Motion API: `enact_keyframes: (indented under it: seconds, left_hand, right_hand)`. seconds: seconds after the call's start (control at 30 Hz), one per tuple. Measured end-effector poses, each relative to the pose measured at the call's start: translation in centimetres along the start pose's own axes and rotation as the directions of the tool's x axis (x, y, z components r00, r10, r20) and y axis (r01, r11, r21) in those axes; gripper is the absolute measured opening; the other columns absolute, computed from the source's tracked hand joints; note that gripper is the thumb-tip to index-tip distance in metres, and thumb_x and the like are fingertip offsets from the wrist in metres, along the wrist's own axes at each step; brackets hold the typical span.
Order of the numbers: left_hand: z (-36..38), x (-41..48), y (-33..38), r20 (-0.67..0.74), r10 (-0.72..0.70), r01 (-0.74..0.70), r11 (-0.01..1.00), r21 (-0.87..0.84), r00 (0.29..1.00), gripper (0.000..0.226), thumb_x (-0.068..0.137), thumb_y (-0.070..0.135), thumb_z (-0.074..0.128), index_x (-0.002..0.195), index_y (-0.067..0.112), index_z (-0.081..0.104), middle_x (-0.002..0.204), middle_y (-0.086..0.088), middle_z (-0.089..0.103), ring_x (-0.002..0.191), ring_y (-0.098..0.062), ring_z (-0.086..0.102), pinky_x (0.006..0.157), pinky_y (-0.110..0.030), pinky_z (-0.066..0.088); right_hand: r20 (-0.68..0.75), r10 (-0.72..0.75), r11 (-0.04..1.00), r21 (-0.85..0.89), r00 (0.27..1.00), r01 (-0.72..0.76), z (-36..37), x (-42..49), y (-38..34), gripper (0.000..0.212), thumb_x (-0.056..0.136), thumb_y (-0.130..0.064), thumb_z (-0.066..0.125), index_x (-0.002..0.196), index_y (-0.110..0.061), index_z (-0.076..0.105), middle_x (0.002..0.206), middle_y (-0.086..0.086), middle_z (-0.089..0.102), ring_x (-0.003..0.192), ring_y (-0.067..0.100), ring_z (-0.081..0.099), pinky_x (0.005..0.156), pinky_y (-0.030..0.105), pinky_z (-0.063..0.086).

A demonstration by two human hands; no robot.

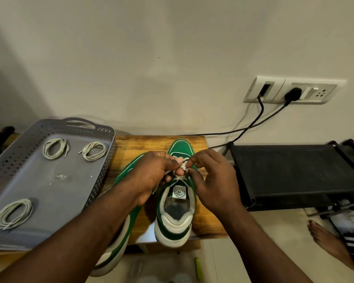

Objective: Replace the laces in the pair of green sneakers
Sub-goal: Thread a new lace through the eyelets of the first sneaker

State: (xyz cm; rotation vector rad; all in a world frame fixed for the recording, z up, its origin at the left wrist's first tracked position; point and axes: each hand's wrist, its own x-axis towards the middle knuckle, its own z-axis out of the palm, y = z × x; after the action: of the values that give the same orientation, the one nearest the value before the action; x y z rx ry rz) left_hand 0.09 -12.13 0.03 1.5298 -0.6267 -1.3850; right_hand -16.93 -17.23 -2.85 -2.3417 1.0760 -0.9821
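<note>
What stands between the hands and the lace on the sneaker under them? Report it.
Nothing visible does. The left hand and the right hand both pinch the white lace directly, above the tongue of the green sneaker.

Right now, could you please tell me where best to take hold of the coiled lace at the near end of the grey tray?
Probably pinch the coiled lace across its bundled strands on the right side, coming straight down from above: it lies flat on the grey tray floor, and its loose tips trail off the near-left.
</note>
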Motion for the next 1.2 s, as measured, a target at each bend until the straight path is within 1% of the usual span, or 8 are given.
enact_keyframes:
  seconds: [0.4, 0.7, 0.8, 0.87, 0.93, 1.0, 1.07, 1.2]
  left_hand:
    - [-0.2, 0.1, -0.2, -0.008, -0.004, 0.004, 1.000, 0.014, 1.000, 0.022, 0.100, 0.021, 0.068, 0.102, 0.000, 0.074, 0.075, -0.004, 0.073, 0.059, -0.012, 0.049, 0.059, -0.027, 0.043]
    - [0.6, 0.1, 0.0, -0.102, 0.025, -0.024, 1.000, 0.008, 0.994, 0.019, 0.097, 0.018, 0.071, 0.082, 0.011, 0.063, 0.065, -0.001, 0.069, 0.053, -0.010, 0.060, 0.050, -0.022, 0.047]
    - [0.6, 0.5, -0.4, -0.182, 0.029, -0.025, 0.999, 0.027, 0.983, 0.018, 0.097, 0.016, 0.071, 0.083, 0.012, 0.063, 0.071, -0.006, 0.069, 0.055, -0.013, 0.061, 0.050, -0.023, 0.047]
    - [0.6, 1.0, -0.9, -0.253, 0.103, -0.062, 0.984, 0.165, 0.962, 0.019, 0.098, 0.016, 0.070, 0.082, 0.012, 0.062, 0.076, -0.009, 0.073, 0.060, -0.015, 0.064, 0.055, -0.026, 0.048]
    - [0.6, 1.4, -1.4, -0.304, 0.223, -0.098, 0.921, 0.376, 0.926, 0.024, 0.097, 0.024, 0.073, 0.078, 0.014, 0.061, 0.076, -0.005, 0.073, 0.067, -0.018, 0.067, 0.062, -0.031, 0.050]
    - [0.4, 1.6, -1.9, -0.290, 0.359, -0.107, 0.771, 0.628, 0.887, 0.026, 0.097, 0.031, 0.073, 0.076, 0.022, 0.060, 0.074, 0.002, 0.069, 0.071, -0.017, 0.065, 0.063, -0.033, 0.050]
    - [0.1, 1.7, -2.3, -0.254, 0.447, -0.096, 0.626, 0.774, 0.858, 0.028, 0.098, 0.034, 0.072, 0.077, 0.024, 0.057, 0.074, 0.004, 0.066, 0.072, -0.018, 0.062, 0.064, -0.036, 0.053]
    - [-0.4, 2.2, -2.7, -0.228, 0.488, -0.090, 0.546, 0.833, 0.842, 0.031, 0.099, 0.035, 0.071, 0.076, 0.023, 0.053, 0.074, 0.003, 0.066, 0.069, -0.017, 0.059, 0.061, -0.035, 0.048]
  right_hand:
    - [-0.068, -0.142, 0.984, -0.116, 0.988, 0.133, 0.4, -0.6, -0.1, 0.021, 0.091, -0.028, 0.073, 0.106, -0.015, 0.079, 0.107, -0.001, 0.074, 0.095, 0.016, 0.070, 0.070, 0.038, 0.060]
    - [-0.173, 0.056, 0.989, 0.147, 0.983, -0.030, 1.0, -0.2, -1.0, 0.019, 0.083, -0.034, 0.074, 0.082, -0.016, 0.071, 0.086, -0.008, 0.064, 0.077, 0.010, 0.065, 0.056, 0.032, 0.056]
    - [-0.056, 0.185, 0.890, 0.433, 0.981, -0.143, 0.9, -0.2, -1.3, 0.010, 0.082, -0.023, 0.074, 0.082, -0.015, 0.068, 0.095, -0.003, 0.067, 0.092, 0.016, 0.068, 0.068, 0.028, 0.059]
    - [0.064, 0.336, 0.693, 0.659, 0.940, -0.293, 0.6, -0.2, -1.8, 0.005, 0.090, -0.007, 0.068, 0.086, -0.009, 0.067, 0.104, 0.004, 0.072, 0.095, 0.014, 0.070, 0.071, 0.026, 0.057]
    - [0.178, 0.435, 0.437, 0.816, 0.883, -0.379, 0.4, 0.0, -2.3, 0.019, 0.097, 0.005, 0.053, 0.087, -0.008, 0.062, 0.102, 0.011, 0.076, 0.073, 0.014, 0.066, 0.059, 0.022, 0.049]
    - [0.285, 0.446, 0.300, 0.845, 0.848, -0.442, 0.1, 0.1, -2.4, 0.018, 0.098, -0.002, 0.045, 0.087, -0.010, 0.056, 0.089, 0.014, 0.073, 0.054, 0.015, 0.049, 0.048, 0.024, 0.036]
    - [0.391, 0.446, 0.377, 0.733, 0.805, -0.565, -0.2, 0.2, -2.0, 0.011, 0.093, -0.010, 0.045, 0.087, -0.008, 0.054, 0.074, 0.010, 0.062, 0.050, 0.014, 0.037, 0.046, 0.024, 0.029]
    - [0.505, 0.516, 0.551, 0.423, 0.692, -0.719, -0.6, 0.1, -1.7, 0.015, 0.095, -0.003, 0.043, 0.086, -0.007, 0.054, 0.069, 0.009, 0.050, 0.048, 0.010, 0.036, 0.043, 0.022, 0.029]
